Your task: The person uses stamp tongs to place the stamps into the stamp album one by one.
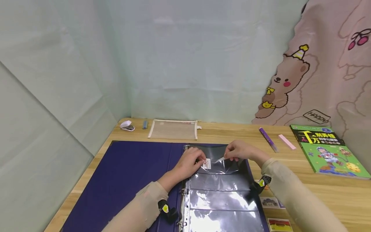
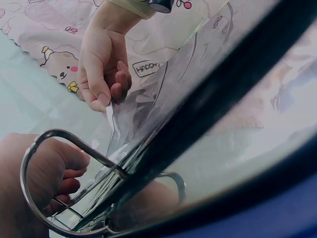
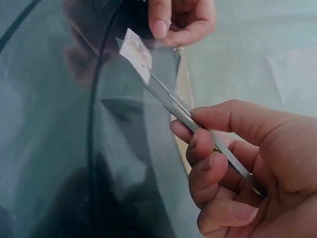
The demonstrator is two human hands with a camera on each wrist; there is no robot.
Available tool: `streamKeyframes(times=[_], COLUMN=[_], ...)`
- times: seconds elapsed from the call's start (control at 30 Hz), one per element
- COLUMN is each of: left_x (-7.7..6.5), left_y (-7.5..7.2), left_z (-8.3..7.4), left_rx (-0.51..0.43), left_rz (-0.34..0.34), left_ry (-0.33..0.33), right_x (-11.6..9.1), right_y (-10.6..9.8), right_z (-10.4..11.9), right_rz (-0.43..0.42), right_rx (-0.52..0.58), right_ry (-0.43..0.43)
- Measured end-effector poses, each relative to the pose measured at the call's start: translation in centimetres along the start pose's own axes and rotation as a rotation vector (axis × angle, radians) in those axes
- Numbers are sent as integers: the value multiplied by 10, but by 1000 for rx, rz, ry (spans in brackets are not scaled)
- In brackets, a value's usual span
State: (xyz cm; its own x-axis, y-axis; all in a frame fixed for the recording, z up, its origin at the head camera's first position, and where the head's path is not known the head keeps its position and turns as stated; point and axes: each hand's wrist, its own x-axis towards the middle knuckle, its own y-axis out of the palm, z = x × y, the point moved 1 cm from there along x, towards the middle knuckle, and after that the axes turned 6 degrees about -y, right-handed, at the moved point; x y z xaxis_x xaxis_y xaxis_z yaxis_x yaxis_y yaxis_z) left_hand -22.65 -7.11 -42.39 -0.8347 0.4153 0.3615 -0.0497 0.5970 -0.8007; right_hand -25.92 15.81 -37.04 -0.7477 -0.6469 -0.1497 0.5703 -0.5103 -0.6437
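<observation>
My right hand (image 1: 238, 150) pinches metal tweezers (image 3: 185, 116) between thumb and fingers. The tweezers' tips are at a small postage stamp (image 3: 136, 53) with perforated edges. This stamp lies by the top pocket of a clear-pocketed album page (image 1: 213, 182); whether it is inside or outside the film is hard to tell. My left hand (image 1: 188, 162) is at the stamp's left, thumb and forefinger pinching the pocket's clear film. The page sits on metal rings (image 2: 74, 136) in an open dark blue binder (image 1: 136, 174).
Behind the binder lie a stapler (image 1: 127, 125), a small blue box (image 1: 145, 124) and a mesh pouch (image 1: 174, 129). To the right are a purple pen (image 1: 268, 139), a pink strip (image 1: 287, 141) and a green book (image 1: 330, 154). More stamps (image 1: 279, 224) lie beside the binder's right edge.
</observation>
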Motion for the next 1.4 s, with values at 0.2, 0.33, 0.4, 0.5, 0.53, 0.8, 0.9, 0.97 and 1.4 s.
streamKeyframes(times=[0.2, 0.33, 0.4, 0.5, 0.53, 0.8, 0.9, 0.97, 1.4], left_x=[1, 1, 1, 2, 2, 1, 1, 0, -1], left_y=[-2, -2, -1, 0, 1, 3, 3, 2, 0], left_z=[0, -1, -1, -3, -3, -3, -3, -3, -2], left_rx=[16, 28, 30, 32, 30, 23, 34, 37, 35], left_rz=[-4, -13, -14, -7, -4, 1, 2, 6, 11], left_ry=[7, 15, 22, 30, 27, -6, -8, -9, -8], right_x=[-2, 2, 4, 5, 5, 10, 11, 12, 14], right_y=[-9, -6, -3, 1, 2, 7, 8, 8, 10], right_z=[4, 5, 5, 4, 4, -1, -1, -2, 0], right_rz=[-33, -75, -85, -99, -104, -122, -111, -102, -63], right_rx=[-1, -14, -21, -24, -24, -35, -41, -38, -41], right_ry=[-17, -41, -47, -48, -50, -61, -60, -62, -84])
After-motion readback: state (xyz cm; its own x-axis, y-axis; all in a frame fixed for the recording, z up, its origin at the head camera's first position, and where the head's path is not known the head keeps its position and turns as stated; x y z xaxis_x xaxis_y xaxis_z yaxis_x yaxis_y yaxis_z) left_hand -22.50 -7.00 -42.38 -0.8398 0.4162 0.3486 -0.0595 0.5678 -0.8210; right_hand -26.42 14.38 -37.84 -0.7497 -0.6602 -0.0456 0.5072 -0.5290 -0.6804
